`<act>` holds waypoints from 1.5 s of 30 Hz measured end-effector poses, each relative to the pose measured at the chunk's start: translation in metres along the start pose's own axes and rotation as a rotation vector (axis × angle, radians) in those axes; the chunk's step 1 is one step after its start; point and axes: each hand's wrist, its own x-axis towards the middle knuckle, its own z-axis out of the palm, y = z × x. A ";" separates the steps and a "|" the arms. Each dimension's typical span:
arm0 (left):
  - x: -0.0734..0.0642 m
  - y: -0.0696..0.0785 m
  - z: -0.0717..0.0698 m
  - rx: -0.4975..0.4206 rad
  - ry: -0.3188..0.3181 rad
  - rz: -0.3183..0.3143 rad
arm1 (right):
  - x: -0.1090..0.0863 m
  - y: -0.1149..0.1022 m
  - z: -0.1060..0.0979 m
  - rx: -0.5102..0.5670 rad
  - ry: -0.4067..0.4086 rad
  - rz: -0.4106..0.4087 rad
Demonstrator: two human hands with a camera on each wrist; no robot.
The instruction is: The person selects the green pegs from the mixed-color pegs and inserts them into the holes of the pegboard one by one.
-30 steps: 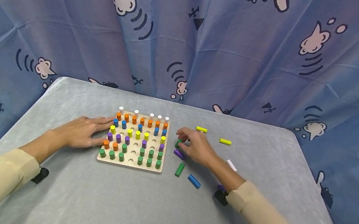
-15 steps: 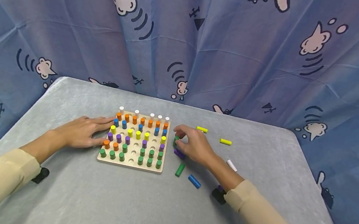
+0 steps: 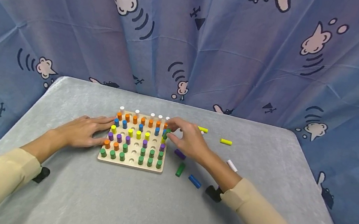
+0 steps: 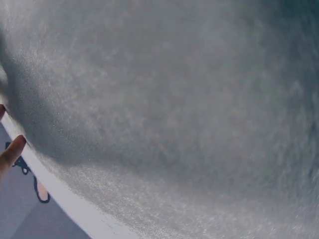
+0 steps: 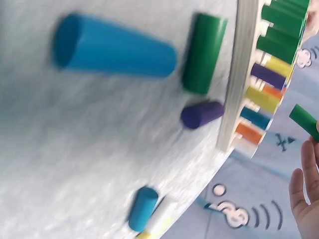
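A wooden pegboard (image 3: pixel 145 167) holds rows of white, orange, blue, yellow, purple and green pegs, with some bare holes among them. My left hand (image 3: pixel 83 132) lies flat beside it, fingers touching its left edge; two of its fingertips show in the left wrist view. Over the board's right edge, my right hand (image 3: pixel 191 139) pinches a green peg (image 3: pixel 166 134) between thumb and fingers. In the right wrist view that green peg (image 5: pixel 302 119) is raised above the board, tilted, with its lower end free.
Loose on the grey table lie a purple peg (image 3: pixel 180 154), a green peg (image 3: pixel 180 169), a blue peg (image 3: pixel 195 181), a white peg (image 3: pixel 232 165) and yellow pegs (image 3: pixel 226 141), right of the board. A patterned blue curtain (image 3: pixel 188 45) hangs behind.
My right hand has lifted the green peg off the table and carried it left, over the board's right edge. The left hand has stayed in place.
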 end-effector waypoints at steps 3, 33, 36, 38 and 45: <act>0.000 0.000 -0.001 0.000 -0.005 -0.001 | 0.001 -0.010 0.004 0.028 -0.017 -0.034; 0.000 0.000 -0.002 -0.001 -0.006 -0.006 | 0.016 -0.043 0.045 0.015 -0.161 -0.111; 0.000 0.000 -0.002 -0.003 -0.010 -0.008 | 0.016 -0.044 0.049 -0.005 -0.183 -0.098; 0.000 0.001 -0.003 -0.004 -0.011 -0.008 | 0.016 -0.045 0.051 -0.017 -0.191 -0.095; -0.001 0.001 -0.002 -0.006 -0.005 -0.006 | 0.017 -0.045 0.060 -0.048 -0.190 -0.105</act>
